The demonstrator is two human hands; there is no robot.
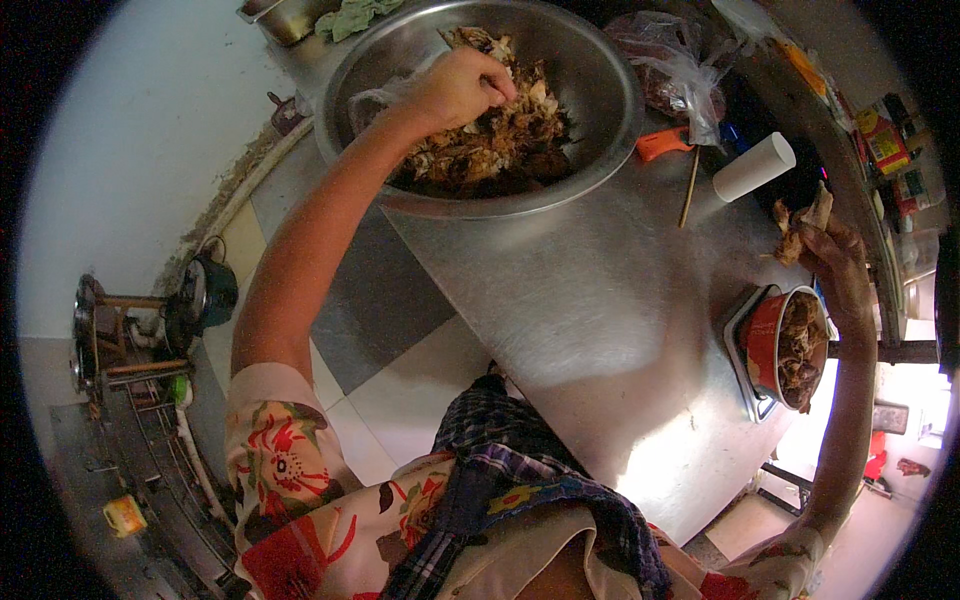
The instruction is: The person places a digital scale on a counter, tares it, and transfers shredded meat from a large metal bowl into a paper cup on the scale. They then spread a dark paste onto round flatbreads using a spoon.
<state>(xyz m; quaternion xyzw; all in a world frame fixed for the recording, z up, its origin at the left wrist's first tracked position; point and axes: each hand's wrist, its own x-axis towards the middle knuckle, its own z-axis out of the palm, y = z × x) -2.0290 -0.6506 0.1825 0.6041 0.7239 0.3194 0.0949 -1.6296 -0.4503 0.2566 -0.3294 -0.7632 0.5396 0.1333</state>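
Observation:
A large stainless steel basin (pixel 604 82) holds a heap of brown, torn pieces of cooked meat (pixel 517 142). My left hand (pixel 461 90) reaches into it, fingers curled at the top of the heap; whether they grip a piece is hidden. A clear plastic bag (pixel 371 105) lies against the basin's inner left side. On the right, my right hand (pixel 836 251) holds a chunk of meat with bone (pixel 791 240). Beneath that hand, a red paper tub (pixel 761 337) full of meat pieces (pixel 801 341) rests on what looks like a flat metal-topped scale (pixel 736 322).
On the steel table (pixel 570 300) are a white cylinder (pixel 754 169), an orange handle (pixel 663 142), a thin stick (pixel 690 187) and a filled plastic bag (pixel 667 67). A shelf with packages (pixel 885 135) runs along the right. A dark pot (pixel 210 292) stands at left.

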